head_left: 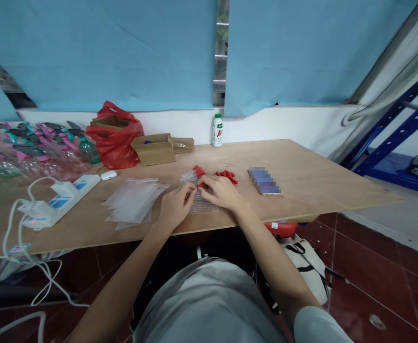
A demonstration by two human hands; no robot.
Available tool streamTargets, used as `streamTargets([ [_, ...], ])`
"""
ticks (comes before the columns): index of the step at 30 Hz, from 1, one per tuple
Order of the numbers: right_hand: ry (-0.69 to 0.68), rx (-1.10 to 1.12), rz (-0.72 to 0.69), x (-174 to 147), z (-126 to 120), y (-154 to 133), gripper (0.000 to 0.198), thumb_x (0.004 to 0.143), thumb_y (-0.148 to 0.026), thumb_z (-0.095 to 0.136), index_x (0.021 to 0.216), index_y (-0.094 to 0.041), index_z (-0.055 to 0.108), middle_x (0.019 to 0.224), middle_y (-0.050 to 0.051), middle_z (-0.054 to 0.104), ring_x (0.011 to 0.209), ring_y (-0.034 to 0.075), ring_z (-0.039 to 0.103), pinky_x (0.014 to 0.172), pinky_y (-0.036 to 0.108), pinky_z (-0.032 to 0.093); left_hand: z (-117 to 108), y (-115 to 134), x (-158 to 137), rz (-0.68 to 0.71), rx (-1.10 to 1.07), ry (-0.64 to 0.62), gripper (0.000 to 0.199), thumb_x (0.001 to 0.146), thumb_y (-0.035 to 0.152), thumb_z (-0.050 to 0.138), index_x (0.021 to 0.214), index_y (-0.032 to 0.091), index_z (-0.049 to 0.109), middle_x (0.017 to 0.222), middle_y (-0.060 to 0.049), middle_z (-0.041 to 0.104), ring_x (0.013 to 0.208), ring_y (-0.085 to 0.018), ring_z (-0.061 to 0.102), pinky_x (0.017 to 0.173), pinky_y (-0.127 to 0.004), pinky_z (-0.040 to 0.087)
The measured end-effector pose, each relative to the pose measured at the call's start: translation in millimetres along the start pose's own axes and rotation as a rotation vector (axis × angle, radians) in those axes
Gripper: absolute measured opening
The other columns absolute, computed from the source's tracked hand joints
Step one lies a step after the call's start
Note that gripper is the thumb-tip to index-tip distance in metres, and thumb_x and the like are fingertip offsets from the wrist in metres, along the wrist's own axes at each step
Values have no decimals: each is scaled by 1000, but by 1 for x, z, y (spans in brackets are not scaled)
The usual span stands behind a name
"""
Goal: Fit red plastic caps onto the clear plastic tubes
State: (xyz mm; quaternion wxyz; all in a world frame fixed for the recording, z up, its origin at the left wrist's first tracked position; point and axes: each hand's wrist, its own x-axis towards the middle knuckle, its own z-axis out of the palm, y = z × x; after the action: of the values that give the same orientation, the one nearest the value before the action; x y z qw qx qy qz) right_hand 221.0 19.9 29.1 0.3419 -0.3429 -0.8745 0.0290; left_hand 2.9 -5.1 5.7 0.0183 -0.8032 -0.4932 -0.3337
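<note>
My left hand (176, 205) is closed in a pinch, and what sits between its fingertips is too small to make out. Touching or nearly touching it, my right hand (222, 191) pinches a small red cap (201, 185) between thumb and fingers. Under and between the hands lie several thin clear tubes (204, 206) side by side, partly hidden. Just beyond my fingers is a bundle of clear tubes with red ends (198, 170). A loose pile of small red caps (232, 176) lies behind my right hand.
Left of my hands are flat clear plastic bags (134, 201). A phone (265, 181) lies on the right. Farther back stand a cardboard box (154, 151), a red bag (118, 147) and a white bottle (217, 131). A power strip (61, 202) with cables and several spray bottles (66, 155) occupy the left.
</note>
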Motion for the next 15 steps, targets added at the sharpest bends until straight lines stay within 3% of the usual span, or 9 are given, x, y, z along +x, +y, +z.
streamTargets([
  [7, -62, -46, 17, 1, 3, 1, 15, 106, -30, 59, 109, -20, 70, 101, 6, 75, 86, 19, 66, 74, 28, 33, 2, -2, 0, 3, 40, -63, 23, 113, 35, 46, 119, 23, 66, 103, -5, 82, 88, -22, 77, 76, -32, 48],
  [15, -85, -146, 49, 3, 5, -6, 12, 99, -28, 61, 92, -21, 68, 85, 5, 74, 77, 21, 64, 66, 30, 25, 7, -4, -1, 32, 102, -136, 31, 115, 39, 39, 121, 24, 66, 99, -6, 81, 87, -24, 77, 75, -32, 48],
])
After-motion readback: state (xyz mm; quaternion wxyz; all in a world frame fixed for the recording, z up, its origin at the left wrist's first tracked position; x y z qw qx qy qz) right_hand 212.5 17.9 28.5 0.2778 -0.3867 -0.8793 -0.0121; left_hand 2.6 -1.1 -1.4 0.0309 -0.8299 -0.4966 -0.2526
